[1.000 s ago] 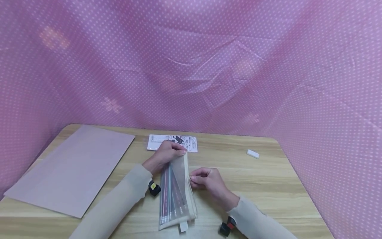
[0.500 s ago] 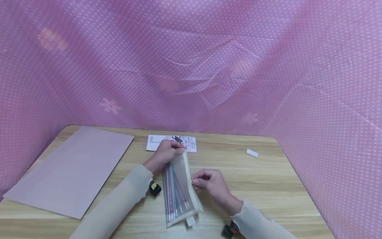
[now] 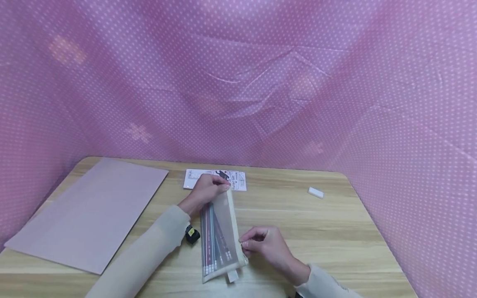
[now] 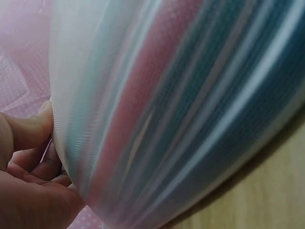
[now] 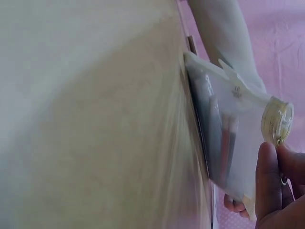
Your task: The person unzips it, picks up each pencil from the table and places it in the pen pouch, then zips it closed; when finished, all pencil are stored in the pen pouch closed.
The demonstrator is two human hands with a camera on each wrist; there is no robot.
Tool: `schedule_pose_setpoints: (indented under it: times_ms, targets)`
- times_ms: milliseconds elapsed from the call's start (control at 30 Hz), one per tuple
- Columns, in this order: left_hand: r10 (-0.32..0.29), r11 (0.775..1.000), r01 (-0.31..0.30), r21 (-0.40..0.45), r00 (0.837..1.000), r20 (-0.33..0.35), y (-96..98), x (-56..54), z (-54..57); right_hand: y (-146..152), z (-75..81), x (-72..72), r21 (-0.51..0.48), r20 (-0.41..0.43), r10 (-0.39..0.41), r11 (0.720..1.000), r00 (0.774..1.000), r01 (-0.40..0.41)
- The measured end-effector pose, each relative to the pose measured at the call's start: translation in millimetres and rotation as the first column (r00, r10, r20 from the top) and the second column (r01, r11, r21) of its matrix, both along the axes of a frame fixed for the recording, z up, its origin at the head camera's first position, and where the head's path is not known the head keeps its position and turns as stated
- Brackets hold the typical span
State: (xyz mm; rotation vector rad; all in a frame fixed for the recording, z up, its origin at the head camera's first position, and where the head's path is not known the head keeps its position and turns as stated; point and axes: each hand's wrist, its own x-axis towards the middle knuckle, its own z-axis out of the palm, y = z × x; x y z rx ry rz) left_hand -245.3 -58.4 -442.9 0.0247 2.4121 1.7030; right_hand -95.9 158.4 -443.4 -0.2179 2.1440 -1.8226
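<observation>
A see-through mesh pencil case (image 3: 222,231) with a cream zip edge stands tilted over the table, several striped pencils (image 3: 209,244) inside it. My left hand (image 3: 208,188) pinches its far upper corner between thumb and fingers. In the left wrist view the thumb presses the ribbed edge of the pencil case (image 4: 157,105), pencils blurred behind the mesh. Near the case's front end, my right hand (image 3: 266,246) pinches the zip pull. The right wrist view shows that metal zip pull (image 5: 282,177) between thumb and finger, below the curled zip end (image 5: 277,119). A white tag (image 3: 232,276) hangs from the near end.
Behind the left hand lies a packaged ruler set (image 3: 238,181). A white eraser (image 3: 316,192) rests at the right back of the wooden table (image 3: 335,240). On the left is a large flat pinkish-grey board (image 3: 93,211). Pink dotted cloth (image 3: 238,82) hangs around the table.
My right hand has drawn the zip pull along the case's edge toward the near end. The left hand keeps its pinch on the far corner; the case has shifted slightly.
</observation>
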Motion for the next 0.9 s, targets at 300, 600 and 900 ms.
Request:
schedule_pose_setpoints:
  times_ms: [300,600,900]
  targets:
    - [0.014,0.999,-0.014,-0.033,1.000,0.008,-1.5,-1.6,1.5,5,1.0,13.6,0.036,-0.030,0.081,0.996,0.996,-0.080]
    - [0.028,0.998,-0.026,-0.050,0.999,0.037,1.1,-1.2,-0.3,9,-3.3,21.2,0.011,-0.052,0.169,0.986,0.984,-0.169]
    - [0.065,0.998,-0.065,0.001,0.997,0.035,-9.6,3.3,3.4,17,-4.0,22.6,-0.053,-0.019,0.071,0.996,0.997,-0.071]
